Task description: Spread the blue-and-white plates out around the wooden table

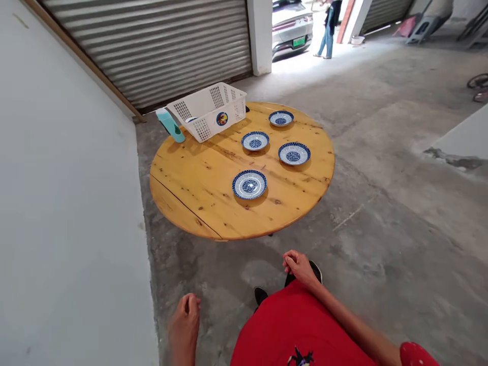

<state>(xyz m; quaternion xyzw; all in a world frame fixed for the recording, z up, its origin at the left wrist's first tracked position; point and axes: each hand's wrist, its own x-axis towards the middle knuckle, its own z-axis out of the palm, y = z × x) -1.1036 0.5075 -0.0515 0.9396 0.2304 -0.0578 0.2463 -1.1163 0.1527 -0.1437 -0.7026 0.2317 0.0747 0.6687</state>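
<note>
My left hand (186, 321) hangs low beside the white wall, its fingers curled in with nothing showing in them. In front of my red shirt, my right hand (299, 266) is loosely closed, and no object shows in it either. Both hands are apart from the round wooden table (190, 188). On the table lie several blue-and-white patterned plates, the nearest plate (249, 184) toward the front edge. Behind it are a middle plate (255, 141), a right plate (294, 153) and a far plate (281, 118).
A white plastic basket (206, 109) stands at the table's back left, with a blue-and-white edge showing inside. Beside it leans a teal and white container (170, 125). A wall (72, 203) runs along the left. Beyond are a roller shutter (160, 46), a car (292, 28) and a person (330, 30).
</note>
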